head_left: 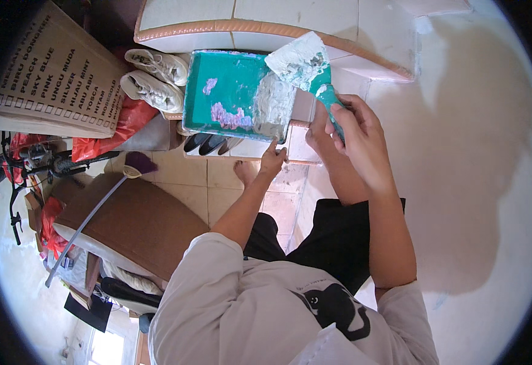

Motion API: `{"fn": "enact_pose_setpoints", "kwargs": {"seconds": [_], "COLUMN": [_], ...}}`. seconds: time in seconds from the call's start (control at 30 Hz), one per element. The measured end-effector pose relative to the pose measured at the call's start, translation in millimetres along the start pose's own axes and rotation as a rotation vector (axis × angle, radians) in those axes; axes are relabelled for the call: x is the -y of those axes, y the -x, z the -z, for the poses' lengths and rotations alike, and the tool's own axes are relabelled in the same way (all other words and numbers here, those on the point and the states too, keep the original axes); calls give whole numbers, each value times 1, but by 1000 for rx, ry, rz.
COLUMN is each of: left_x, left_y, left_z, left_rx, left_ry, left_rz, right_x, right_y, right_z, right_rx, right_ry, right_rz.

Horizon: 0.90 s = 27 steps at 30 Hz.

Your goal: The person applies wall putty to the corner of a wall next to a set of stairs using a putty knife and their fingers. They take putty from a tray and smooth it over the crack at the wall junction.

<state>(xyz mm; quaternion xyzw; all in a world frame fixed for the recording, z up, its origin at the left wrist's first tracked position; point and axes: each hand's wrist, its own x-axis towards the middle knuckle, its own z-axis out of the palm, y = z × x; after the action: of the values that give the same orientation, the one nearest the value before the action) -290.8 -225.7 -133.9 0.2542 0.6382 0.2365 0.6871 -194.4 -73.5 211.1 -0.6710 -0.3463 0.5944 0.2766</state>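
Note:
My right hand is wrapped round the green handle of a putty knife. Its wide blade is coated in white putty and hangs over the tray's far right corner. Below it, a teal paint tray holds a thick patch of white-grey putty along its right side, with dried lilac smears on the rest. My left hand grips the tray's near right corner, the index finger lying up against the rim; some of its fingers are hidden from view.
Tiled steps rise behind the tray. White sneakers and dark shoes sit close to it. At left stand a cardboard box, a bicycle and a brown padded piece with a broom across it. A white wall runs along the right.

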Motion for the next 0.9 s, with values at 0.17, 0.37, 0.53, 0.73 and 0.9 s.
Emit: {"fn": "enact_pose_setpoints", "kwargs": {"seconds": [0.17,0.37,0.53,0.73,0.9], "left_x": [19,-15,-1,1,-1], "left_y": [-16,2,5,10,9], "left_z": [-4,-15,-16,-17,-15], "left_rx": [-98,-162,-300,-282,-234], "left_ry": [-98,-164,-369,-469,-321], "left_rz": [-100,-30,-294,-364,-331], "right_x": [-5,-8,-6,-6,0], "right_y": [-5,-1,2,2,1], "right_z": [-3,-3,-7,-13,-14], "right_rx": [27,-21,-5,-19,13], "right_ry": [78,107,107,104,88], "right_rz": [29,33,35,62,59]}}
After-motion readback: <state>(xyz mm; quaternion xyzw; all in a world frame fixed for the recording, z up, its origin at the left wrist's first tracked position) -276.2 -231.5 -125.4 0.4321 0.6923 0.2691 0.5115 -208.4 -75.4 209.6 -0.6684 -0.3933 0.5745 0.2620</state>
